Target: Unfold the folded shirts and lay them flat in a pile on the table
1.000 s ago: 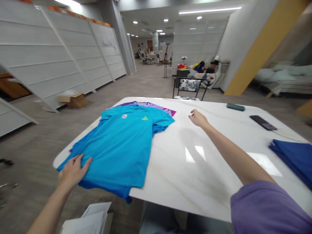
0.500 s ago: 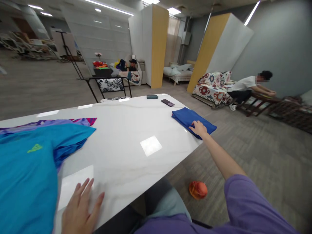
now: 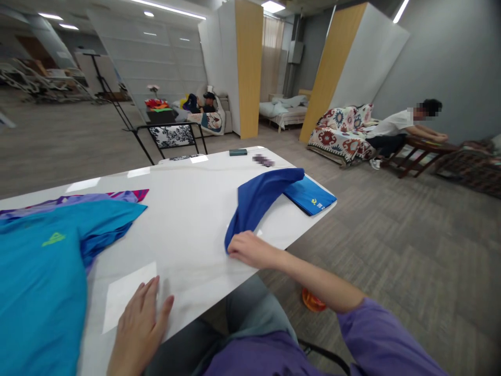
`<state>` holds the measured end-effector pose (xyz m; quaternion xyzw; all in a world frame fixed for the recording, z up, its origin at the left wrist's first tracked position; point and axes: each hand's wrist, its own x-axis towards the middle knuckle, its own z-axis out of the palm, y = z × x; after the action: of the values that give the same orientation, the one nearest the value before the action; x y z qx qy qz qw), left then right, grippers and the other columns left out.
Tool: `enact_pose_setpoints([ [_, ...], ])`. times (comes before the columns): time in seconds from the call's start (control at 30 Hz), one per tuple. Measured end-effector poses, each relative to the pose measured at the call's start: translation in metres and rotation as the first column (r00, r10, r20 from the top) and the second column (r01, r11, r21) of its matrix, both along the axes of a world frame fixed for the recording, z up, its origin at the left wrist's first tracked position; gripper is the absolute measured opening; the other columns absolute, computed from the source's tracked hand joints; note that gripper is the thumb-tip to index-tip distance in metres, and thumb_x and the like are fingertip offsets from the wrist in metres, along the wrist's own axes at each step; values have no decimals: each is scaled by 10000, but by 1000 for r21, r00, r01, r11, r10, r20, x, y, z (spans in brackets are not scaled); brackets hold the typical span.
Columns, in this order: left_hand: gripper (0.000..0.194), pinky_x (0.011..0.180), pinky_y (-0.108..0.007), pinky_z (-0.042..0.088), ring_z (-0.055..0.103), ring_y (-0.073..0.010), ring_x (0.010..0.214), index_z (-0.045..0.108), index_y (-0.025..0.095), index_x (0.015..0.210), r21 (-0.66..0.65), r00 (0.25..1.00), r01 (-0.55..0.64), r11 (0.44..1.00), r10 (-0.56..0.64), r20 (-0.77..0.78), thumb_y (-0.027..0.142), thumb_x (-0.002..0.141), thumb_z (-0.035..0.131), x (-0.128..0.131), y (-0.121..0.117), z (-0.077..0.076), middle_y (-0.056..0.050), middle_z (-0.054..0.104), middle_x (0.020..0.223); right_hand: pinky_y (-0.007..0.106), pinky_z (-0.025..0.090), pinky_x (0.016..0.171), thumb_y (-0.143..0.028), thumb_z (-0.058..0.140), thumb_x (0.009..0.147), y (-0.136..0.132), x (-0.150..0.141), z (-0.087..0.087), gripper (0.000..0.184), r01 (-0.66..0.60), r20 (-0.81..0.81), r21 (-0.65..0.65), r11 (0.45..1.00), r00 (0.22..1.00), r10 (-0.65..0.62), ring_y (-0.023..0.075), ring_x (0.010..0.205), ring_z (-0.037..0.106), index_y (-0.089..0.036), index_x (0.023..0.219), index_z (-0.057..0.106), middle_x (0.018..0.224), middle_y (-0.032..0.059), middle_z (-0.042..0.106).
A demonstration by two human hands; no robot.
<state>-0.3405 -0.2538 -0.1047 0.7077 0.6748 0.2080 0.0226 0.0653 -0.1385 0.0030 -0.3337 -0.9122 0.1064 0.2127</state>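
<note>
A purple short-sleeved top [image 3: 254, 356] is worn with grey-blue trousers [image 3: 256, 305].

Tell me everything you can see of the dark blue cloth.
The dark blue cloth looks like soft, matte fabric, with no print showing. Its near end narrows, held in the right-hand grip; from there it curves over the white table. Its far end overlaps the folded bright blue garment in this view.

This looks like a large open-plan hall, part office, part living space, with a grey floor [image 3: 376, 250] throughout. Pale chairs [image 3: 27, 86] blur together toward ten o'clock; a bed [image 3: 279, 110] shows between yellow-edged partitions [image 3: 247, 73] near one, and a patterned sofa [image 3: 340, 133] toward two.
</note>
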Motion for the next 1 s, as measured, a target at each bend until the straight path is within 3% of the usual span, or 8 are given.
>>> enact_pose_setpoints([
  [0.13,765,1377,-588,337,367,-379,1686,398,179,1754,26,999,32,999,-33,17,617,1129,346,-3,-2,0,-182,456,1767,363,506,998,-525,655,1135,-29,-47,-10,364,-351,42,-12,936,935,351,224,1151,705,-241,1362,674,1283,69,767],
  [0.27,765,1336,-611,378,410,-398,1654,391,212,1768,43,999,38,998,-38,-15,625,1124,410,-1,-4,3,-174,496,1740,388,526,1071,-462,586,1164,16,-35,22,401,27,-134,22,999,991,-24,252,1280,681,-232,1491,609,1386,118,722],
  [0.37,750,1305,-626,399,437,-409,1632,413,225,1757,64,998,55,996,-53,-37,627,1125,462,2,-6,7,-182,516,1722,487,496,1190,-521,731,1059,68,-20,42,595,426,34,-68,902,905,-425,358,1431,584,-185,1528,589,1528,204,626],
  [0.47,757,1285,-625,418,445,-416,1622,428,214,1740,97,998,65,993,-63,-16,628,1116,539,2,-6,13,-195,529,1703,521,540,1121,-494,868,930,99,-13,42,557,512,281,-179,840,845,-455,422,1354,628,-165,1347,700,1445,228,670],
  [0.57,730,1265,-600,439,509,-409,1552,487,193,1680,152,997,50,987,-59,56,605,1093,625,0,-12,25,-205,577,1634,426,576,1005,-357,744,1015,97,-23,36,192,380,292,-290,879,909,-296,323,1123,728,-193,1115,740,1172,132,772],
  [0.7,333,1137,-515,498,661,-337,1289,700,219,1278,178,972,27,984,-67,226,498,1116,620,14,-29,54,-150,721,1337,344,595,857,-474,531,1149,55,-67,36,337,105,176,-437,893,984,-29,226,911,733,-220,1038,722,989,38,783],
  [0.83,360,1082,-501,501,666,-325,1245,680,234,1269,47,938,76,996,-87,336,554,1129,590,45,-42,76,-133,715,1289,347,610,788,-594,545,1145,8,-111,48,402,-333,-150,-587,738,941,304,227,920,749,-257,1235,745,1059,39,790],
  [1.0,653,1136,-581,475,592,-394,1360,630,239,1456,-52,967,34,998,-20,255,688,998,752,63,-50,78,-170,628,1439,539,602,1030,-564,874,918,1,-125,45,686,-63,-77,-125,990,996,53,379,1219,689,-265,1495,654,1347,156,706],
])
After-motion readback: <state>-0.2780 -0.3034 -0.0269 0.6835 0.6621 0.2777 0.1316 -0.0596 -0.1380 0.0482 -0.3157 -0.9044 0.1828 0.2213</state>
